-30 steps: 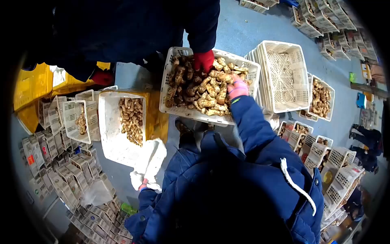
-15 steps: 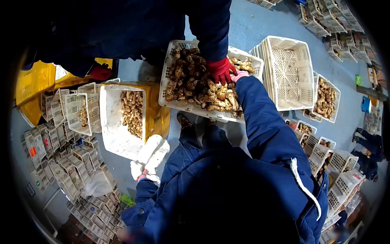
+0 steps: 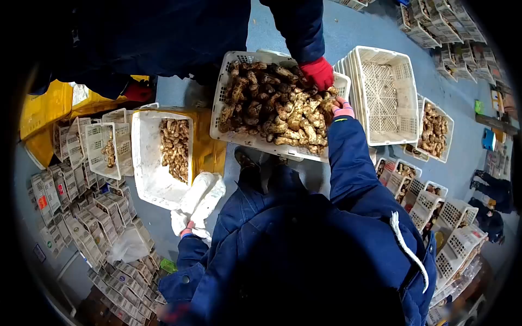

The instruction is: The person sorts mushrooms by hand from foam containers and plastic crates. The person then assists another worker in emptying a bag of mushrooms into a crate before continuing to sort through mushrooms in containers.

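Note:
My right hand (image 3: 342,107), in a pink covering, is at the right side of a white crate (image 3: 228,132) piled with brown, dirt-covered mushrooms (image 3: 296,117). Its fingers are curled against a mushroom (image 3: 328,104) at the edge of the pile. Low on the left, my left hand (image 3: 188,229) grips a crumpled white cloth (image 3: 201,200). The cloth hangs beside a tilted white bin (image 3: 154,187) that holds more mushrooms (image 3: 175,149). A person opposite reaches a red-gloved hand (image 3: 318,73) into the crate just above my right hand.
Stacked white crates (image 3: 381,98) stand right of the mushroom crate, with a filled crate (image 3: 435,133) beyond. A yellow crate (image 3: 209,144) is beside the bin. Rows of cartons (image 3: 81,228) line the left. The co-worker's other red glove (image 3: 138,91) is at upper left.
My right hand has moved right and slightly down, to the pile's edge. The co-worker's red glove has shifted up and right, showing more mushrooms. My left hand keeps the cloth.

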### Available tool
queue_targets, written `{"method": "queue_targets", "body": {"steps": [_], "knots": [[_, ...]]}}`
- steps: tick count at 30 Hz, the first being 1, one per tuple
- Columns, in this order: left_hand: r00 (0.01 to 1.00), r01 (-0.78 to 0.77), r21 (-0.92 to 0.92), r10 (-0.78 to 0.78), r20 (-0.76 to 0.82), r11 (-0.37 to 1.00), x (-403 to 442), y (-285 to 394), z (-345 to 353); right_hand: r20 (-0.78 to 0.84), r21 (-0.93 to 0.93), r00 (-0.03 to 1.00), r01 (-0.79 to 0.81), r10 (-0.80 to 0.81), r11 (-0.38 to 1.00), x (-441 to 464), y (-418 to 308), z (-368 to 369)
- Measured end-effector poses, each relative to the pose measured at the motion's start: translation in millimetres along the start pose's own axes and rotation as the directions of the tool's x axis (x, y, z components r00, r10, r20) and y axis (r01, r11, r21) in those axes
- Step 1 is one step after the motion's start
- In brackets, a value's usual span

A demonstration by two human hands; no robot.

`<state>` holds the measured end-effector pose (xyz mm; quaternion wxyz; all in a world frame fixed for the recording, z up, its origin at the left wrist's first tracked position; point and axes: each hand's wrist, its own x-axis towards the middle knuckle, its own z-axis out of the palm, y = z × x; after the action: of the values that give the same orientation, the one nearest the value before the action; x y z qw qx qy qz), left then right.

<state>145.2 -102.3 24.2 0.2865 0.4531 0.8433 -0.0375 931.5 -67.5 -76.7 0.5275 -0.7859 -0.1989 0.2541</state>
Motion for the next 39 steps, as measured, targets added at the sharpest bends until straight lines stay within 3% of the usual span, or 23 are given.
{"method": "queue_targets", "body": {"steps": [3,5,6,7,9,10,11,13,15,16,17,19,20,23,24,25,28,29,31,32,36,37,39], "knots": [[1.000,-0.014,-0.005,0.014,0.002,1.000,7.4,5.0,0.9,-0.285,-0.225,0.938,0.134,-0.197,0.965,-23.6,-87.7,-7.8],[1.000,-0.021,-0.015,0.021,0.008,1.000,8.8,5.5,2.0,-0.112,-0.531,0.896,0.311,-0.429,0.788,-23.1,-95.0,-7.8],[1.000,-0.025,-0.023,0.025,0.015,0.999,10.3,3.4,2.7,-0.002,-0.372,0.953,0.280,-0.302,0.885,-28.8,-90.6,-4.5],[1.000,-0.026,-0.037,0.026,0.016,0.999,11.1,1.1,4.2,0.021,-0.552,0.988,0.141,-0.156,0.822,-41.7,-95.8,-2.7],[0.999,-0.021,-0.078,0.023,0.033,0.997,12.9,-5.4,7.7,-0.044,-0.512,0.948,0.249,-0.315,0.822,-45.0,-69.4,7.1],[0.999,-0.012,-0.109,0.017,0.043,0.994,14.7,-12.1,11.2,0.085,-0.475,0.983,0.184,-0.163,0.861,-55.6,-88.0,9.5],[0.999,-0.002,-0.143,0.010,0.052,0.990,16.3,-19.6,14.1,0.076,-0.508,0.997,0.026,0.015,0.861,-73.0,-104.7,20.3],[0.997,0.026,-0.228,-0.008,0.079,0.973,21.5,-33.6,19.9,0.243,-0.501,0.963,0.023,0.115,0.865,-97.4,-120.2,34.2],[0.995,0.032,-0.286,-0.003,0.102,0.958,24.2,-43.0,26.2,0.331,-0.673,0.944,0.231,0.007,0.703,-110.5,-114.8,42.8],[0.994,0.031,-0.291,0.003,0.113,0.956,23.6,-46.7,29.0,0.370,-0.748,0.914,0.186,0.168,0.637,-109.8,-122.8,40.7],[0.994,-0.047,-0.217,0.067,0.086,0.975,20.4,-36.7,28.6,0.341,-0.733,0.922,0.137,0.185,0.666,-110.5,-127.9,40.1],[0.981,-0.187,-0.054,0.189,0.032,0.981,11.9,-21.3,22.6,0.305,-0.822,0.917,0.118,0.255,0.557,-107.8,-145.8,43.1],[0.996,-0.059,-0.247,0.073,0.047,0.967,19.6,-47.2,36.4,0.296,-0.783,0.939,0.136,0.172,0.607,-101.2,-128.7,48.0],[0.999,-0.017,-0.196,0.024,0.033,0.981,5.4,-46.2,33.8,0.468,-0.647,0.856,0.162,0.221,0.745,-94.8,-165.8,44.4],[0.999,-0.015,-0.177,0.020,0.030,0.984,2.8,-42.9,33.5,0.456,-0.685,0.848,0.141,0.269,0.714,-95.9,-172.5,47.3],[0.999,-0.014,-0.158,0.019,0.026,0.987,0.2,-39.1,31.4,0.299,-0.820,0.834,-0.024,0.465,0.571,-98.0,-181.0,58.3],[0.999,-0.030,-0.088,0.032,0.017,0.996,-1.4,-26.3,24.2,0.155,-0.857,0.873,-0.114,0.463,0.503,-107.3,-188.7,75.5],[0.999,-0.036,-0.067,0.037,0.016,0.997,-0.2,-21.7,21.7,0.184,-0.821,0.854,-0.139,0.486,0.554,-105.4,-186.0,76.5],[0.999,-0.051,-0.024,0.051,0.006,0.998,2.3,-16.5,16.9,0.084,-0.864,0.908,-0.138,0.410,0.484,-109.9,-177.8,82.2],[0.998,-0.060,0.001,0.060,0.005,0.998,5.5,-13.1,14.4,0.052,-0.715,0.976,-0.113,0.213,0.690,-110.8,-135.3,82.7],[0.995,-0.099,0.116,0.101,-0.013,0.988,14.2,-2.6,4.6,-0.013,-0.695,1.000,-0.016,0.009,0.718,-136.2,-108.2,72.9],[0.994,-0.106,0.149,0.110,-0.019,0.983,13.0,-4.0,2.1,0.014,-0.655,0.995,-0.068,0.102,0.752,-158.7,-154.4,68.0],[0.991,-0.124,0.223,0.132,-0.025,0.967,10.9,-9.2,-0.4,0.094,-0.587,0.993,0.116,-0.074,0.801,-179.6,-165.7,73.6]]}}
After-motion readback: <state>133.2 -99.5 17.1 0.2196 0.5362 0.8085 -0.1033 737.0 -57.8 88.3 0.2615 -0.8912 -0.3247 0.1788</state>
